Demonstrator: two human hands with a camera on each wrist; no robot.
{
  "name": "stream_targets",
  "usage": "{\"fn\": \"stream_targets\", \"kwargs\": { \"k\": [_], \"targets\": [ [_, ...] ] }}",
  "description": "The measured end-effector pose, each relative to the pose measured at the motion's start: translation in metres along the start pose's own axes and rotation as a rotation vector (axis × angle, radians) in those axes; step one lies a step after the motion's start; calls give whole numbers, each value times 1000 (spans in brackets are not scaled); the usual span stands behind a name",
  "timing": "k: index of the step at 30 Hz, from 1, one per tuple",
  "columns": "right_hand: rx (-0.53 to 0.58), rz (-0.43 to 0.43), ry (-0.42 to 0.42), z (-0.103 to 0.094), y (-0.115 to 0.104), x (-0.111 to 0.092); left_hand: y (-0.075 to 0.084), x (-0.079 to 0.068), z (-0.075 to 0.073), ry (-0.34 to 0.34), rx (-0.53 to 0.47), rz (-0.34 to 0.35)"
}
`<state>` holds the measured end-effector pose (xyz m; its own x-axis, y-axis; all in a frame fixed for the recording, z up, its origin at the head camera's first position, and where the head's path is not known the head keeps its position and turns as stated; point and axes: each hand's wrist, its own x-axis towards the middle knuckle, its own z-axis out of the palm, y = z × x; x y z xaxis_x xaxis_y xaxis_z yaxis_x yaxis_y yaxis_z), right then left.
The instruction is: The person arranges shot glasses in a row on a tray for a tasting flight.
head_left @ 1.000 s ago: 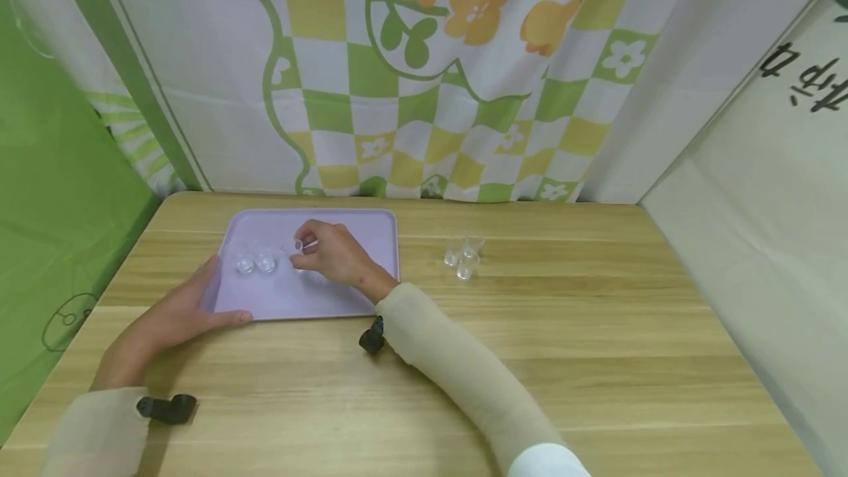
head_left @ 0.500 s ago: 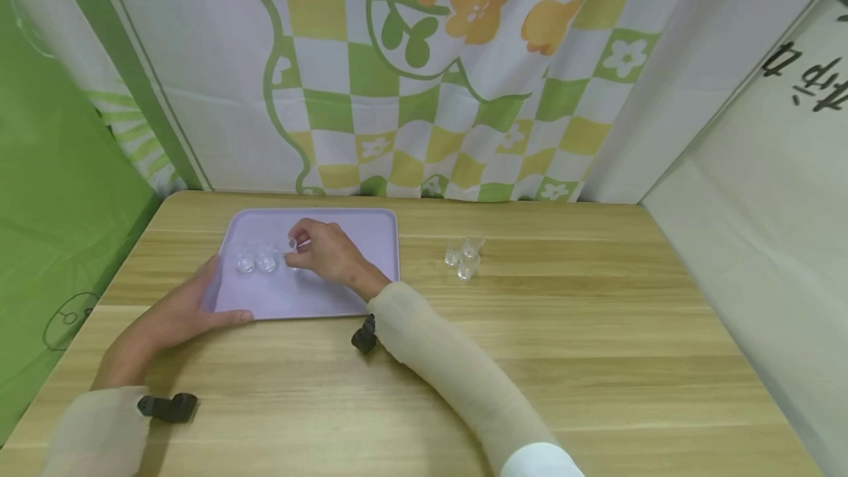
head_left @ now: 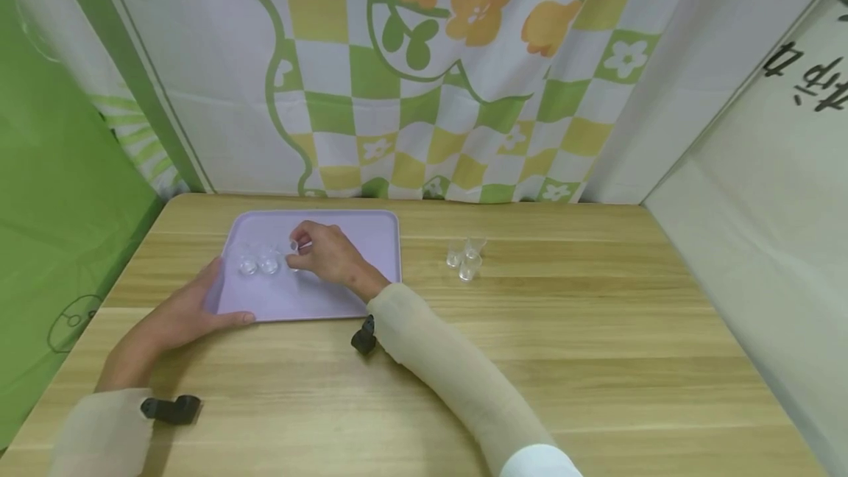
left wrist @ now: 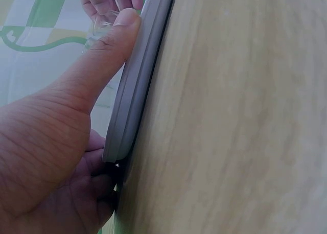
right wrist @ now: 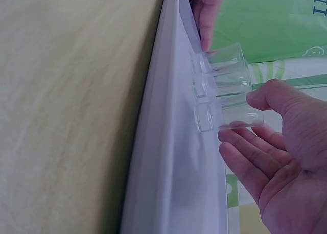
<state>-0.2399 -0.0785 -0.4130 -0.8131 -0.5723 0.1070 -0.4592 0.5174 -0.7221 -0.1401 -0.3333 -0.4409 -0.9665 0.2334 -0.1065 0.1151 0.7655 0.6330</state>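
A lilac tray (head_left: 344, 300) lies on the wooden table. My left hand (head_left: 188, 308) grips its front left corner; in the left wrist view the thumb (left wrist: 102, 55) lies along the rim, the other fingers lower at the corner. Thumb and fingers of my right hand (head_left: 334, 256) pinch a small clear shot glass (right wrist: 232, 111), upright, its thick base close to the tray floor. Two matching glasses (head_left: 248, 263) (head_left: 269, 263) stand left of it, in a row in the right wrist view. My right hand partly hides the held glass in the head view.
Right of the tray, three more clear shot glasses (head_left: 470, 267) stand in a tight cluster on the table (head_left: 563, 344). A checked floral curtain (head_left: 430, 116) hangs behind the table's back edge. Green cloth (head_left: 59, 190) borders the left, white cloth (head_left: 762, 227) the right.
My right hand has shifted slightly left with the glass, nearer the two standing glasses, and then held still. The left hand stays on the tray corner.
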Motion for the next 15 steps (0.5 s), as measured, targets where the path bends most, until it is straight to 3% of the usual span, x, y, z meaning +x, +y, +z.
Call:
{"fn": "stream_targets", "kwargs": {
  "k": [15],
  "targets": [
    [-22, -3, -8, -1, 0, 2, 4, -1, -1, 1, -13, 6]
  ]
}}
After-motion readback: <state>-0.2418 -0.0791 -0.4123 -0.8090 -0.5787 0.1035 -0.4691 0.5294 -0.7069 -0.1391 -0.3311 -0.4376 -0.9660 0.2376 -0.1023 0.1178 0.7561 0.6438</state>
